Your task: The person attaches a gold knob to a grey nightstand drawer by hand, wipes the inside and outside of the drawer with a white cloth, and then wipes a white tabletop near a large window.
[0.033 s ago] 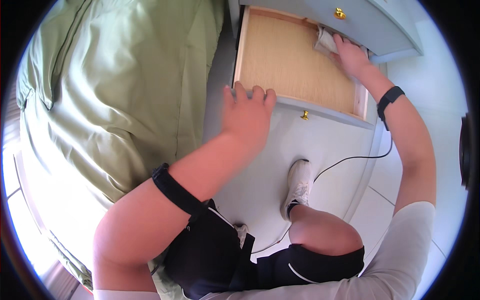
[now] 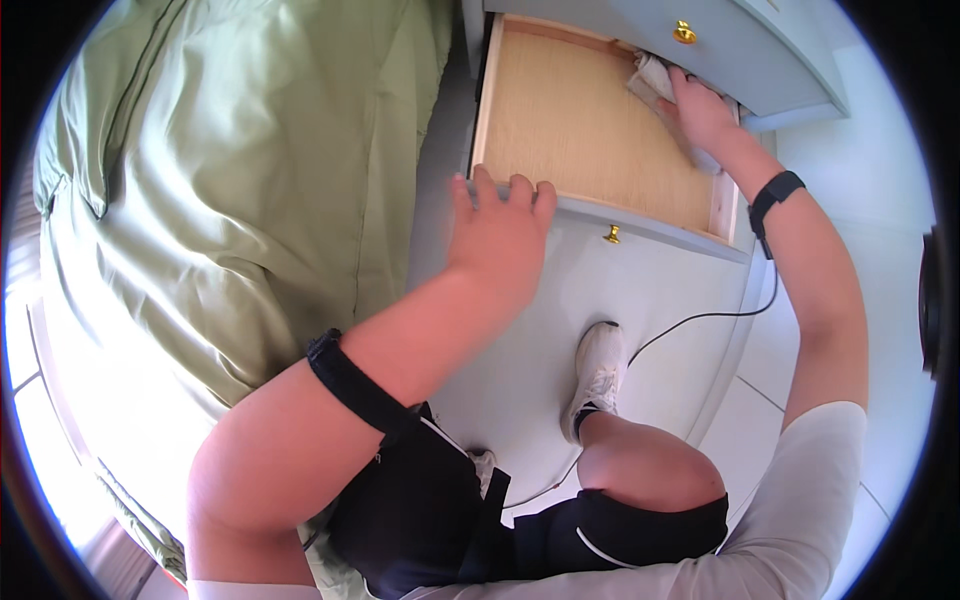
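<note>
Off-white cloth (image 2: 653,76) was clasped in the right hand (image 2: 704,112), upper right; the half-curled left hand (image 2: 500,232) gripped the wooden drawer (image 2: 565,110), upper centre.

a shiny pale-green fabric cover (image 2: 290,150) fills the left side in loose folds, a dark seam line crossing its upper part; a thin black cable (image 2: 715,314) curves over the pale floor (image 2: 510,370), dark joints divide the tiles (image 2: 740,427) at right, and a dark object (image 2: 931,300), kind unclear, sits at the right rim
</note>
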### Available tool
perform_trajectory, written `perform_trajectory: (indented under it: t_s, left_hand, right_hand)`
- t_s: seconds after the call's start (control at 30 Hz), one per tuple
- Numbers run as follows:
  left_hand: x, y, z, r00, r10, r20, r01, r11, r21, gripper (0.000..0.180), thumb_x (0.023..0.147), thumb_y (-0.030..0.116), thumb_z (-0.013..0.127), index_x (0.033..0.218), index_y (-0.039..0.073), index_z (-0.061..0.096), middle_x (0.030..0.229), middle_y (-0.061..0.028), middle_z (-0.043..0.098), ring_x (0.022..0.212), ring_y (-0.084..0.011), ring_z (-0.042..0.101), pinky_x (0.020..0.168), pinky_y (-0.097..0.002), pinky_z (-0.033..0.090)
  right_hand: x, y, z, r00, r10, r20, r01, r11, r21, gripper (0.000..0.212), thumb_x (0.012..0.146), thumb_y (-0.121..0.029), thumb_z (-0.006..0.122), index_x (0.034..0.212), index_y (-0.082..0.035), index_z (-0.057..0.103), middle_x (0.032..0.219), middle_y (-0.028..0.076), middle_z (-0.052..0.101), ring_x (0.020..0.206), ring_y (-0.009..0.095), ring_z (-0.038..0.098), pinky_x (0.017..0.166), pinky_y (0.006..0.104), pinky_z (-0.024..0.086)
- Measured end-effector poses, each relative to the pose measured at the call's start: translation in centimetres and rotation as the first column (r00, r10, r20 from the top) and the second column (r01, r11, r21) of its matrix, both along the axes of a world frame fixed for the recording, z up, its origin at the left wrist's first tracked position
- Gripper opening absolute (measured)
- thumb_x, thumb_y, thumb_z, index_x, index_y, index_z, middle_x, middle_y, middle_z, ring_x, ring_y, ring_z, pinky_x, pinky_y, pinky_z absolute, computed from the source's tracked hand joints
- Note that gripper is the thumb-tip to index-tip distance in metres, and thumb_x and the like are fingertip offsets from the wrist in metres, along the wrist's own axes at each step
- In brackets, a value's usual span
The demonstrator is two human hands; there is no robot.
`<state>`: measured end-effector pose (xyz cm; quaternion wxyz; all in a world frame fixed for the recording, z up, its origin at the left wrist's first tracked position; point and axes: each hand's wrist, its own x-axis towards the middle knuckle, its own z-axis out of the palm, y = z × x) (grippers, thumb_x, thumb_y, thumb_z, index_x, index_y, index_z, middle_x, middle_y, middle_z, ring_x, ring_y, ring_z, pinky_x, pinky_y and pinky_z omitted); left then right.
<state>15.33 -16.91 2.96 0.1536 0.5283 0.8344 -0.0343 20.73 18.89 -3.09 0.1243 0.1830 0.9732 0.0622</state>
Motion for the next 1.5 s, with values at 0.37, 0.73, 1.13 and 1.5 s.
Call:
perform_trajectory:
  t_s: [0.37, 0.73, 1.13, 1.5]
  left_hand:
    - [-0.9, -0.4, 0.5, 0.996, -0.065, 0.063, 0.075, 0.982, -0.172, 0.085, 0.08, 0.009, 0.066, 0.152, 0.007, 0.021, 0.147, -0.0175, 0.036, 0.142, -0.0492, 0.025, 0.115, -0.0588, 0.026]
    - [-1.7, -0.4, 0.1, 0.991, -0.113, 0.078, 0.123, 0.984, -0.132, 0.089, 0.084, 0.004, 0.06, 0.158, 0.016, 0.011, 0.159, -0.01, 0.027, 0.144, -0.0414, 0.028, 0.116, -0.0539, 0.028]
    - [-1.6, -1.1, -1.0, 0.99, -0.117, 0.078, 0.125, 0.986, -0.114, 0.083, 0.081, -0.005, 0.056, 0.154, 0.014, 0.022, 0.149, -0.0143, 0.037, 0.142, -0.0402, 0.032, 0.114, -0.0529, 0.033]
    - [-2.3, -1.3, -0.4, 0.991, -0.131, 0.04, 0.133, 0.99, -0.044, 0.076, 0.08, -0.008, 0.056, 0.149, 0.011, 0.03, 0.144, -0.0152, 0.043, 0.14, -0.0419, 0.035, 0.113, -0.0537, 0.033]
  right_hand:
    - [-12.2, -11.0, -0.8, 0.912, 0.326, -0.249, -0.379, 0.902, -0.207, 0.049, 0.085, -0.022, 0.067, 0.131, -0.008, 0.053, 0.116, 0.022, 0.062, 0.104, 0.041, 0.062, 0.089, 0.0475, 0.051]
    - [-0.2, -9.7, -0.8, 0.894, 0.42, -0.154, -0.353, 0.454, -0.818, 0.059, 0.07, 0.007, 0.074, 0.124, -0.011, 0.057, 0.125, 0.009, 0.049, 0.121, 0.03, 0.047, 0.105, 0.0382, 0.042]
    - [5.5, -1.7, 1.5, 0.872, 0.458, 0.173, -0.265, 0.738, -0.62, 0.071, 0.067, 0.009, 0.069, 0.131, -0.013, 0.048, 0.128, 0.013, 0.052, 0.123, 0.035, 0.049, 0.106, 0.0401, 0.042]
    - [2.2, 1.5, -1.5, 0.992, -0.039, -0.122, 0.01, 0.972, -0.233, 0.073, 0.078, 0.001, 0.064, 0.145, -0.016, 0.039, 0.134, 0.021, 0.051, 0.121, 0.042, 0.051, 0.102, 0.0432, 0.044]
